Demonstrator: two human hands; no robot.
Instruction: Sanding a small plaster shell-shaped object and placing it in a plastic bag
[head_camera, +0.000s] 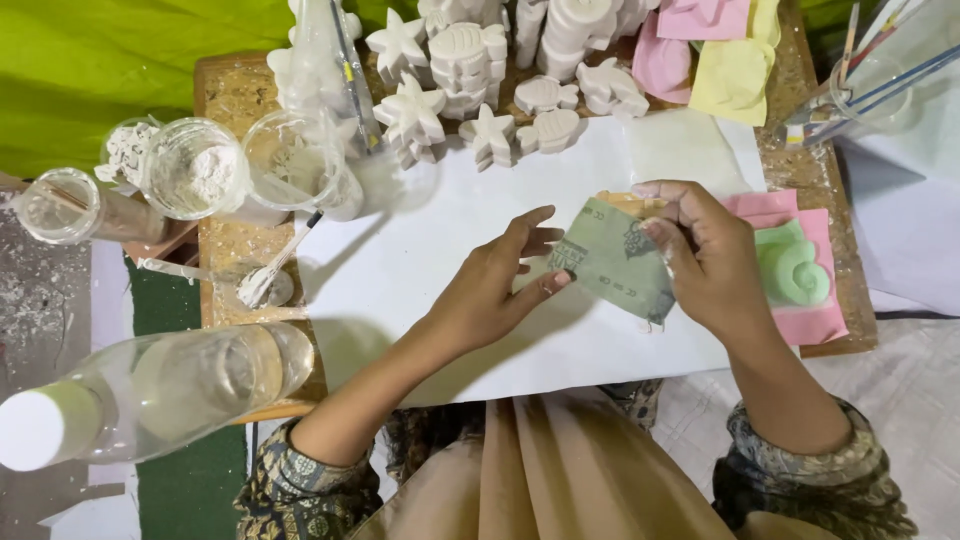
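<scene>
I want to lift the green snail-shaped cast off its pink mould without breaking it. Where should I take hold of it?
Probably grip the green snail cast by its thick coiled shell, thumb and finger on opposite edges, coming from above. It lies flat on the pink mould, so only its top and rim are exposed; the right hand blocks its left side.

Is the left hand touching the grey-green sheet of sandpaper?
Touching. The head view shows the left hand with its thumb tip pressed on the left edge of the grey-green sandpaper sheet.
</scene>
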